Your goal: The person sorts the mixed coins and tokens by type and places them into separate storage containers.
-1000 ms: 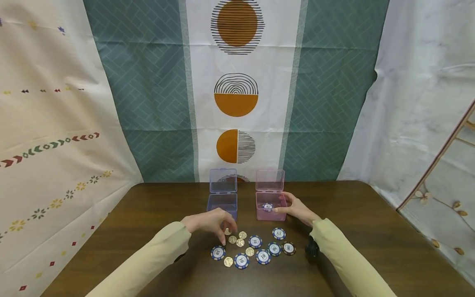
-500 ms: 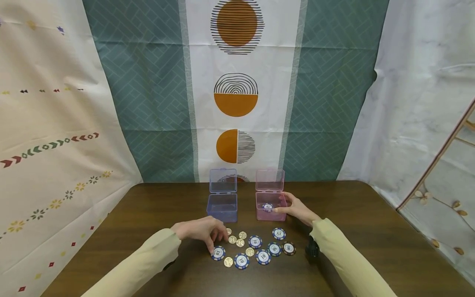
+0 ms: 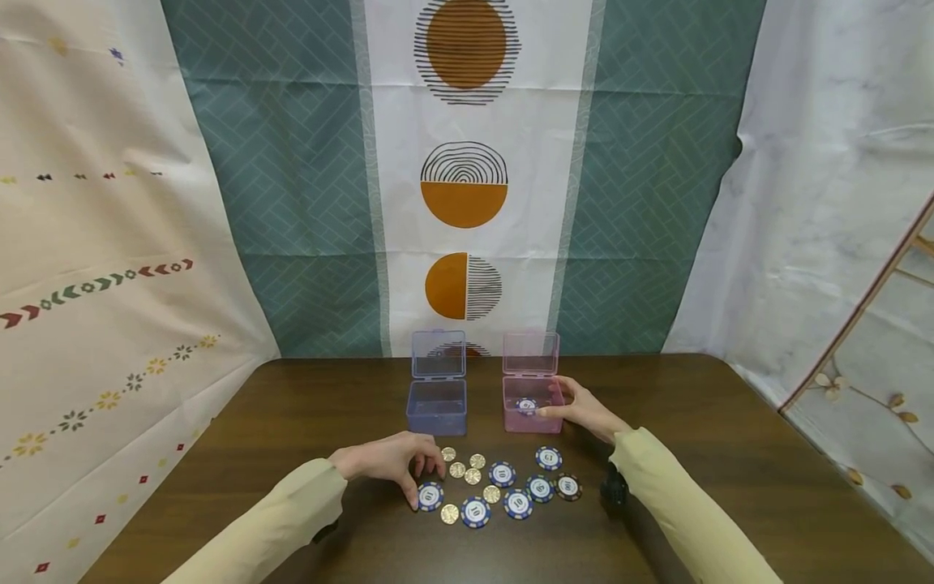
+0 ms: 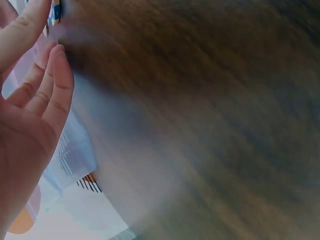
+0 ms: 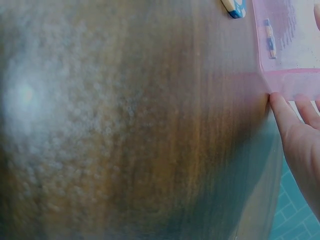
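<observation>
My left hand (image 3: 397, 461) is low at the left of the loose pieces. Its thumb touches the left edge of a blue-and-white poker chip (image 3: 430, 496), which lies flat on the table; the other fingers bend above the chip's far side. The left wrist view shows only the chip's edge (image 4: 54, 14) beside the fingers. My right hand (image 3: 584, 412) holds the right side of an open pink plastic box (image 3: 514, 422), thumb toward the front and fingers behind. Inside this box is a blue-and-white poker chip (image 3: 527, 405).
An open blue plastic box (image 3: 438, 424) stands left of the pink one. Several gold coins (image 3: 472, 477) and more chips, including a black one (image 3: 567, 487), lie on the dark wooden table (image 3: 321, 401). A patterned cloth (image 3: 306, 243) hangs behind.
My left hand has moved left and toward me, away from the coins, until its thumb meets the chip's left edge. My right hand stays on the pink box.
</observation>
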`<move>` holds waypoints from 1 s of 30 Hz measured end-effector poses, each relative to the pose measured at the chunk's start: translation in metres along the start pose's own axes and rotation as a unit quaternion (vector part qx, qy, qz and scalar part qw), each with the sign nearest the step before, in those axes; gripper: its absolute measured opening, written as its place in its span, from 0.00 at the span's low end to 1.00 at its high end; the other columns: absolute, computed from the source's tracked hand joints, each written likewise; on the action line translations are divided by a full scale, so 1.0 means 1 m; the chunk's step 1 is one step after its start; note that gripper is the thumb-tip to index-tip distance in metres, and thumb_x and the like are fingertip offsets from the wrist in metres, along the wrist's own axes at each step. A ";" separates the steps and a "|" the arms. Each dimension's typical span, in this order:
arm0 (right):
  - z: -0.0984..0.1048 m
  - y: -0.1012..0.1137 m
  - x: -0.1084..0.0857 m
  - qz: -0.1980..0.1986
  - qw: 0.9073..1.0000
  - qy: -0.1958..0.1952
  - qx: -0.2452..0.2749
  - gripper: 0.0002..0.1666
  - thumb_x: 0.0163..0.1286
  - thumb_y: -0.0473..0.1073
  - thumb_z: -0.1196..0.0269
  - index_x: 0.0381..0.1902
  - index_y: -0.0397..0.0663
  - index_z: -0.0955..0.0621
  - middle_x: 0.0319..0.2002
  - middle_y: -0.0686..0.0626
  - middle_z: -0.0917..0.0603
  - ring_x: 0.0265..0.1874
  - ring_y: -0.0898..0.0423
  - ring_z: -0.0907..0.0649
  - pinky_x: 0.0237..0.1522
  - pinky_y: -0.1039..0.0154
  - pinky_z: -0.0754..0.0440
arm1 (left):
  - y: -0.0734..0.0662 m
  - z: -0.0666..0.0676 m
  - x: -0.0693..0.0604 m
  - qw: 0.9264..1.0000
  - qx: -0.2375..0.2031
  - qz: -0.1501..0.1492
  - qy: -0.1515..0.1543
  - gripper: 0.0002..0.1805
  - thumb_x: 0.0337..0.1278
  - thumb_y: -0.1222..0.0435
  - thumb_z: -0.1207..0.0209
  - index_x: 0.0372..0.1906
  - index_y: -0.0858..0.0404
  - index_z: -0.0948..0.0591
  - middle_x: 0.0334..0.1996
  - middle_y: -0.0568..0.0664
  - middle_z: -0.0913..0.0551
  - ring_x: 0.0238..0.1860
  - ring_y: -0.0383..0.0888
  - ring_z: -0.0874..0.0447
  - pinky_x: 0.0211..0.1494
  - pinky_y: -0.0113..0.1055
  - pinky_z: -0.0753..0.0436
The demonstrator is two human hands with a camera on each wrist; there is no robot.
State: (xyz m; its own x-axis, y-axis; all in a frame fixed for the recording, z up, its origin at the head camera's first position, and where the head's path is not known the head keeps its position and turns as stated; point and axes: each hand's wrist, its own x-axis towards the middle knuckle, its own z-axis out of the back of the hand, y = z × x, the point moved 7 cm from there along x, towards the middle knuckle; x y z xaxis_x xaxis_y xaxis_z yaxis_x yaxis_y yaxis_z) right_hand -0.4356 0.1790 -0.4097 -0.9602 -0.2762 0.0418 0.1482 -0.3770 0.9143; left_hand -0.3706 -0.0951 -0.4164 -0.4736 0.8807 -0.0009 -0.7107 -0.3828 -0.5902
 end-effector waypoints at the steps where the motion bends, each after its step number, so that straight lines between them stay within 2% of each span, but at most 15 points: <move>1: -0.001 0.004 -0.002 0.001 1.000 0.003 0.002 0.47 0.55 0.42 0.34 0.65 0.32 0.46 0.61 0.32 0.40 0.57 0.37 0.38 0.55 0.41 0.42 | 0.000 -0.001 0.000 1.000 -0.002 -0.001 -0.001 0.26 0.25 0.64 0.25 0.41 0.56 0.20 0.32 0.45 0.28 0.30 0.40 0.27 0.34 0.30 0.26; 4: -0.002 0.012 -0.008 -0.005 1.000 0.010 0.007 0.46 0.56 0.42 0.35 0.65 0.32 0.46 0.62 0.32 0.41 0.58 0.37 0.39 0.56 0.41 0.43 | 0.001 -0.002 0.002 1.000 0.000 -0.006 -0.005 0.26 0.24 0.63 0.25 0.40 0.56 0.20 0.32 0.44 0.28 0.31 0.40 0.28 0.34 0.29 0.27; 7: -0.002 0.010 -0.007 -0.007 1.000 0.012 0.010 0.47 0.56 0.42 0.35 0.65 0.32 0.47 0.62 0.32 0.41 0.58 0.37 0.39 0.56 0.41 0.43 | 0.002 -0.003 0.004 1.000 0.009 -0.013 -0.012 0.23 0.24 0.62 0.25 0.37 0.54 0.19 0.31 0.44 0.28 0.30 0.40 0.29 0.33 0.28 0.28; 13: 0.002 -0.011 0.005 -0.004 1.000 0.002 0.021 0.50 0.53 0.46 0.32 0.65 0.37 0.45 0.61 0.35 0.39 0.58 0.41 0.37 0.55 0.42 0.42 | 0.001 -0.003 0.007 0.999 0.022 -0.026 -0.023 0.21 0.24 0.62 0.25 0.34 0.54 0.18 0.31 0.41 0.28 0.31 0.39 0.30 0.34 0.28 0.28; 17: 0.002 -0.019 0.010 -0.001 1.000 -0.003 0.006 0.50 0.52 0.49 0.32 0.65 0.38 0.45 0.61 0.37 0.38 0.57 0.42 0.37 0.55 0.43 0.41 | -0.002 -0.003 0.009 0.999 0.019 -0.027 -0.015 0.20 0.24 0.65 0.25 0.32 0.57 0.19 0.31 0.41 0.27 0.31 0.38 0.28 0.35 0.29 0.27; 24: 0.002 -0.018 0.010 0.004 1.000 -0.005 0.006 0.50 0.52 0.49 0.32 0.65 0.37 0.45 0.60 0.37 0.38 0.57 0.42 0.36 0.55 0.43 0.41 | -0.005 -0.004 0.009 1.000 -0.010 -0.008 0.001 0.18 0.30 0.68 0.27 0.33 0.60 0.22 0.28 0.39 0.23 0.29 0.36 0.24 0.33 0.30 0.24; 30: 0.003 -0.018 0.010 0.005 1.000 -0.008 0.005 0.50 0.52 0.48 0.31 0.65 0.37 0.44 0.60 0.36 0.37 0.56 0.42 0.35 0.55 0.44 0.40 | -0.011 -0.004 0.007 0.999 0.020 -0.027 -0.001 0.16 0.35 0.67 0.29 0.33 0.62 0.21 0.29 0.40 0.22 0.29 0.35 0.23 0.33 0.28 0.24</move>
State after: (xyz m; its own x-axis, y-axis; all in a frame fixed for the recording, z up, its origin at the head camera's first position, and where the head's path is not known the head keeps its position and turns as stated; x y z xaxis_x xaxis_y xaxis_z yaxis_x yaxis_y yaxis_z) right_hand -0.4486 0.1856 -0.4249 -0.9622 -0.2661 0.0576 0.1562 -0.3660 0.9174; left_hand -0.3643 -0.0836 -0.4132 -0.4352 0.8998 0.0313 -0.7554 -0.3460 -0.5565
